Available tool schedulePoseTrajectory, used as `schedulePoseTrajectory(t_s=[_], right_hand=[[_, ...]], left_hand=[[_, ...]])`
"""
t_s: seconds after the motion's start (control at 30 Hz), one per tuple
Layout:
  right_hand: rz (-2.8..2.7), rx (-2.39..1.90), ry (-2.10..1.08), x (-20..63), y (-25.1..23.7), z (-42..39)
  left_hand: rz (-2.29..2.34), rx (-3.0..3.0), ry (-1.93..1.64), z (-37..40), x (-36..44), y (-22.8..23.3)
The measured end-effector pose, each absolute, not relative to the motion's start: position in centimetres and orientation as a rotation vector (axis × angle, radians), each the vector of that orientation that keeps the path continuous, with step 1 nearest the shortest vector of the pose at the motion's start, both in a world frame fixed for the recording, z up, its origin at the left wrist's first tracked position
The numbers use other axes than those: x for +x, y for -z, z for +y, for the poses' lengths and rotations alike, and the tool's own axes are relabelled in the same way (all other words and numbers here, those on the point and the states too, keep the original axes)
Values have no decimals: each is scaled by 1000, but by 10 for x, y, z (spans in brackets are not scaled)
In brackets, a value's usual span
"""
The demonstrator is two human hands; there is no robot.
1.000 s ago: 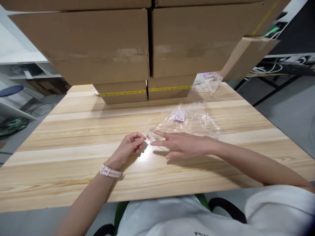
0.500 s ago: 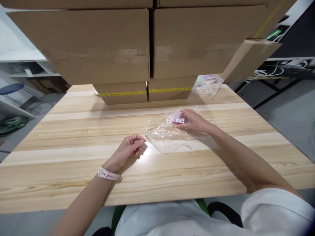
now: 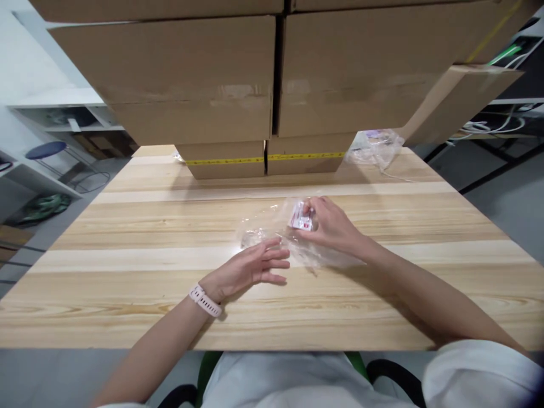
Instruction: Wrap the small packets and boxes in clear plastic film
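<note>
My right hand [image 3: 329,225] is closed on a small white-and-red box [image 3: 301,216] with printing on it, pinched between thumb and fingers just above the table. Beneath and around it spreads a crumpled clear plastic bag [image 3: 266,221]; I cannot tell whether the box is inside the bag. Left of the box, my left hand [image 3: 255,265], with a pale pink band [image 3: 205,301] on its wrist, has its fingers spread and holds nothing. Its fingertips are over the near edge of the bag, and whether they touch it is unclear.
Large stacked cardboard boxes [image 3: 170,85] rise at the back of the wooden table [image 3: 127,283]. A yellow measuring tape [image 3: 229,161] runs along the lowest boxes. Another clear plastic bag [image 3: 374,150] lies at the back right. A blue stool [image 3: 46,150] stands off to the left.
My left hand has moved right toward the plastic bag, and its curled fingers have spread. My right hand still holds the small box, now tilted to show more of its printed face.
</note>
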State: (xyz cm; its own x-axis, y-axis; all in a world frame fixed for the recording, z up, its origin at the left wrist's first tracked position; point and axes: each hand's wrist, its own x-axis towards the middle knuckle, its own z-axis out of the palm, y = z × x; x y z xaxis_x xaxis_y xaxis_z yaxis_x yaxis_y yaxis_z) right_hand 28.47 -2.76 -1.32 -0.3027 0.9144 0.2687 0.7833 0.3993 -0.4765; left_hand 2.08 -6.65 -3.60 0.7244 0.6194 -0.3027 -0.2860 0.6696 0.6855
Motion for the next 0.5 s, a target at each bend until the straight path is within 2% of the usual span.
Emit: schedulePoseTrajectory(t_s=[0.23, 0.5], right_hand=[[-2489, -913, -515, 231, 5, -77], [-2472, -885, -524, 230, 35, -70]], left_hand=[[712, 491, -766, -58, 20, 51], [687, 699, -737, -64, 22, 42]])
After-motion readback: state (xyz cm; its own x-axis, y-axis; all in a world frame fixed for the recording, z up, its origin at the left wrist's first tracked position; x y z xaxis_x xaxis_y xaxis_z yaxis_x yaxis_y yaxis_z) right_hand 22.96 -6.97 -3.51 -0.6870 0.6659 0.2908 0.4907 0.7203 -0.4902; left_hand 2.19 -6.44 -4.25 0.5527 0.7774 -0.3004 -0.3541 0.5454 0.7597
